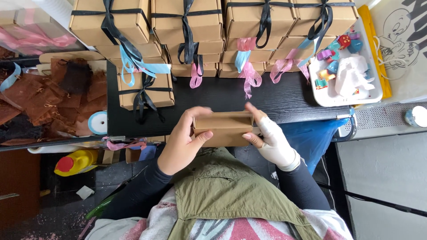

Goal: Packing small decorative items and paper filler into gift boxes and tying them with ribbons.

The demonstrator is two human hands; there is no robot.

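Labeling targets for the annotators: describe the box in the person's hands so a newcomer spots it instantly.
Start at the black table with its rows of ribbon-tied boxes along the far edge. Just off its near edge, above the olive vest, the left hand and the right hand hold a plain brown cardboard box. Unlike every box on the table, it has no ribbon.

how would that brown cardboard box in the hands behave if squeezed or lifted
The brown cardboard box probably feels light: the left hand and right hand grip it only by its ends. Its thin folded card would likely flex if squeezed. The matte surface seems unlikely to slip.
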